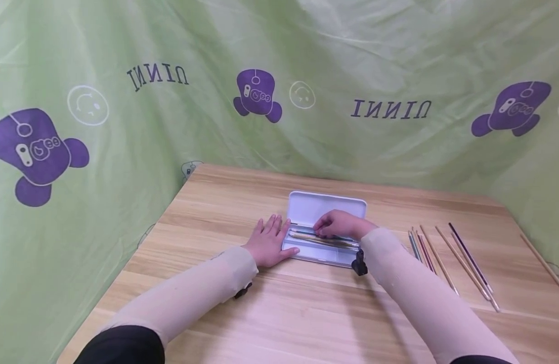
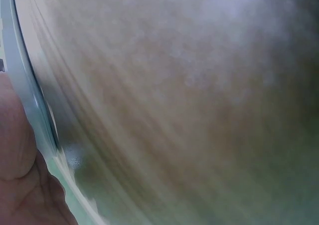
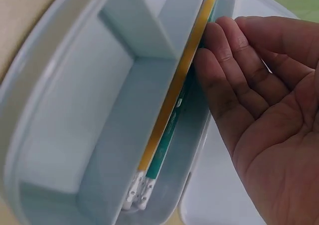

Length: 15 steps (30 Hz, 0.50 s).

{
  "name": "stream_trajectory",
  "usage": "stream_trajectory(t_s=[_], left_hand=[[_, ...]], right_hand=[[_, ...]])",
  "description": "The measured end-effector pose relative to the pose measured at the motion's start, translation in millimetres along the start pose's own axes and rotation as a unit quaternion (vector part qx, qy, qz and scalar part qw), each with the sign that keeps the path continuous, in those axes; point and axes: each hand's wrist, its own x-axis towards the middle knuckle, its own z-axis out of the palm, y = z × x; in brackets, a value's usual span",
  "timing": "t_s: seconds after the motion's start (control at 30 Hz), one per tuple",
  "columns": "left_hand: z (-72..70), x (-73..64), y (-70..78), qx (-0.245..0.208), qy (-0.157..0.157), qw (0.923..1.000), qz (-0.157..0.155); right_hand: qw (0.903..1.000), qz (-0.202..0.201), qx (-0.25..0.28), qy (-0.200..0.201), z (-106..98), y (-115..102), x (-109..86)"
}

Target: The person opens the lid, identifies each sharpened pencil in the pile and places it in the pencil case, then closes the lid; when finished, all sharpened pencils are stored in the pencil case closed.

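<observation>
A light blue pencil case [image 1: 325,256] lies on the table with its pale lid [image 1: 327,208] raised at the back. Inside are a gold pencil [image 3: 180,75] and a green pencil [image 3: 167,135], both with white ends. My left hand [image 1: 267,243] lies flat at the case's left end, fingers spread, thumb over the near left corner. My right hand [image 1: 340,223] reaches into the back of the case, fingers bent. Its fingertips [image 3: 207,60] are right beside the two pencils, and I cannot tell whether they pinch one.
Right of the case several pencils lie spread on the wooden table [image 1: 206,202], among them a dark purple pencil [image 1: 470,257] and a red pencil [image 1: 426,250]. A lone wooden stick [image 1: 543,263] is near the right edge. A green printed curtain [image 1: 206,121] hangs behind.
</observation>
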Motion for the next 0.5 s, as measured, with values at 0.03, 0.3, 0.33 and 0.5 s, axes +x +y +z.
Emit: stream_trajectory(t_s=[0.03,0.3,0.33,0.5], left_hand=[[0.2,0.3,0.0,0.0,-0.001,1.0,0.0],[2.2,2.9,-0.2,-0.003,0.002,1.0,-0.004],[1.6,2.7,0.1,-0.003,0.0,1.0,-0.004],[-3.5,-0.6,2.7,-0.003,-0.006,1.0,-0.003]], right_hand=[[1.0,0.001,0.003,0.002,0,1,-1.2],[0.9989,-0.001,0.029,0.038,-9,13,-14.5],[0.9985,0.0,0.037,0.041,-10,14,-16.9],[0.9932,0.004,0.102,0.055,-20,26,-32.1]])
